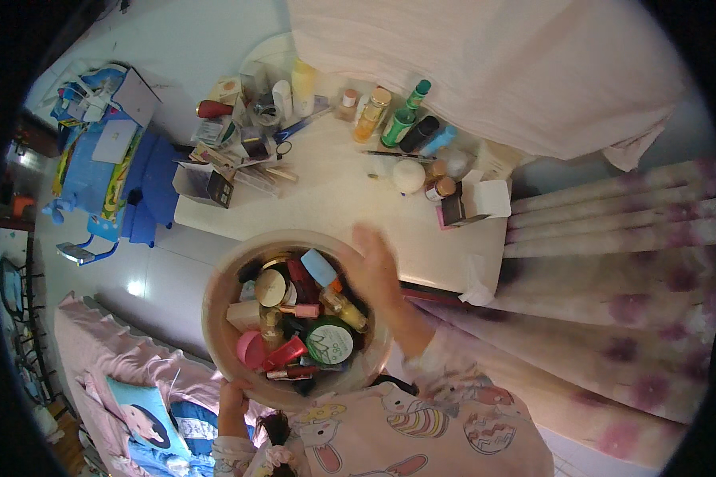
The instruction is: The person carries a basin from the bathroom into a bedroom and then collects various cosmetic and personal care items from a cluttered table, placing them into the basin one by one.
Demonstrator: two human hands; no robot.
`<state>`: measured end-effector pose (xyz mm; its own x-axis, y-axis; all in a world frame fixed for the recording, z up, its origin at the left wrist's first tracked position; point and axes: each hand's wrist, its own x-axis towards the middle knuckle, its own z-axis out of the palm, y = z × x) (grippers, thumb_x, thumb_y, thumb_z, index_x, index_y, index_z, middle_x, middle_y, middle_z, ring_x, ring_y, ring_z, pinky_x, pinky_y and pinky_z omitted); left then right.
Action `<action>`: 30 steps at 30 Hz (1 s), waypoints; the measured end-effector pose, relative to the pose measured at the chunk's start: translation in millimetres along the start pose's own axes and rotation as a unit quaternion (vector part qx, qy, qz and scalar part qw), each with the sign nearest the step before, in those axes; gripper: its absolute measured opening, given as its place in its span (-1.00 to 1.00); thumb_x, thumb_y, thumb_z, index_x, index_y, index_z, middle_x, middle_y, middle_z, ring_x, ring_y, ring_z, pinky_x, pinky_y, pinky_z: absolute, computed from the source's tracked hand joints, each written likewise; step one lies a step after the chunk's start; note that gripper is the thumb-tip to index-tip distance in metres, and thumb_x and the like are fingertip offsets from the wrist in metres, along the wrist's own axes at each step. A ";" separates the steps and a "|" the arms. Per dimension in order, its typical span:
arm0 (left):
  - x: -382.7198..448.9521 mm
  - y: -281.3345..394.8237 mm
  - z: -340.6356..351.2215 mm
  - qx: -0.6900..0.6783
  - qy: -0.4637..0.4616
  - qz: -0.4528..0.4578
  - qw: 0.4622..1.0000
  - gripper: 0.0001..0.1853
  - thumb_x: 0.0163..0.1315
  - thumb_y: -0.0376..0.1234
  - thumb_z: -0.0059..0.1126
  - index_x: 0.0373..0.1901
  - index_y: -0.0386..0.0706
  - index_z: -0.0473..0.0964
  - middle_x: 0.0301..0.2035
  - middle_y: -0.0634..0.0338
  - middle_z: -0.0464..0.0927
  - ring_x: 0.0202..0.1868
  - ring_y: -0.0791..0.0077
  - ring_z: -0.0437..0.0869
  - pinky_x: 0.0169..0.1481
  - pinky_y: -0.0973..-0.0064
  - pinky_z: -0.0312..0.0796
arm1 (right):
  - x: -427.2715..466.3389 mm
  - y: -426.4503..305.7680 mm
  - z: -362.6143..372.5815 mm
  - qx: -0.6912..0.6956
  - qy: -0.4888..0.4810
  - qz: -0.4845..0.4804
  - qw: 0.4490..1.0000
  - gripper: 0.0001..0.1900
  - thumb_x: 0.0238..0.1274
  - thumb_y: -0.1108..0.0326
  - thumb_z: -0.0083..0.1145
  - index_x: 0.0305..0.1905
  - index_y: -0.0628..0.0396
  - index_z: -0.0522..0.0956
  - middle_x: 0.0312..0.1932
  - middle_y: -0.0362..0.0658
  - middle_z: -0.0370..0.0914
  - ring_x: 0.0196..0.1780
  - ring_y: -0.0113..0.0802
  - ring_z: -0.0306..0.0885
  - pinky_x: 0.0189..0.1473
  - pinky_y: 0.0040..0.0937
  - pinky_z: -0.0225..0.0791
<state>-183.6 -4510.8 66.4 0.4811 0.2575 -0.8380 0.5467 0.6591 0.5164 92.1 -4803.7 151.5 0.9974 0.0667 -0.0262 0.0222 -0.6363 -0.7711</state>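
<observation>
A round, pale basin (216, 310) is in front of my body at the near edge of the table. My left hand (234, 396) grips its rim at the lower left. My right hand (373, 265) is blurred at the upper right rim; whether it holds the rim is unclear. Inside the basin are a round gold-toned compact (271, 288), a green jar with a white lid (330, 344), a light-blue capped tube (318, 268), a yellowish bottle (349, 313), a pink round item (251, 350), a red tube (285, 353) and other cosmetics, partly overlapping.
The white table (322, 206) holds a green bottle (398, 126), an orange bottle (371, 116), an open box (471, 203), a white jar (409, 176), a dark box (204, 183) and scissors (283, 149). A floral curtain (620, 286) hangs right. A blue children's desk (104, 161) and a bed (101, 352) are left.
</observation>
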 end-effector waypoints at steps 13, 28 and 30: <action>-16.8 13.7 20.4 0.010 0.035 0.018 0.999 -0.44 -0.29 -0.61 -0.10 -0.06 -0.43 0.31 -0.22 0.00 0.48 -0.21 0.09 0.58 -0.13 0.31 0.49 | 256.1 35.4 57.4 0.024 0.302 0.156 0.940 -0.29 -0.04 0.16 0.30 0.19 0.12 0.17 0.04 0.05 0.37 0.06 -0.01 0.39 0.03 -0.13 0.32; -17.4 18.6 23.8 0.022 0.012 -0.014 1.000 -0.42 -0.33 -0.62 -0.05 -0.06 -0.39 0.31 -0.23 -0.01 0.49 -0.26 0.13 0.60 -0.20 0.37 0.51 | -53.1 -59.5 121.0 0.373 -0.091 0.129 0.915 -0.60 0.03 0.31 0.27 -0.07 0.22 0.37 -0.24 -0.20 0.46 -0.15 -0.45 0.42 -0.10 -0.43 0.35; -9.4 10.2 10.3 0.027 0.007 -0.006 1.000 -0.40 -0.33 -0.63 -0.05 -0.04 -0.39 0.30 -0.21 -0.03 0.48 -0.24 0.11 0.59 -0.17 0.33 0.51 | -62.1 -51.9 161.2 0.415 -0.054 0.152 0.895 -0.58 0.05 0.31 0.25 -0.03 0.23 0.36 -0.24 -0.19 0.47 -0.14 -0.45 0.43 -0.10 -0.46 0.35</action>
<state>-175.5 -4513.8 81.3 0.4651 0.2609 -0.8459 0.5877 0.6237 0.5154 18.0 -4651.0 90.6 0.9352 0.0901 -0.3425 -0.3527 0.1494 -0.9237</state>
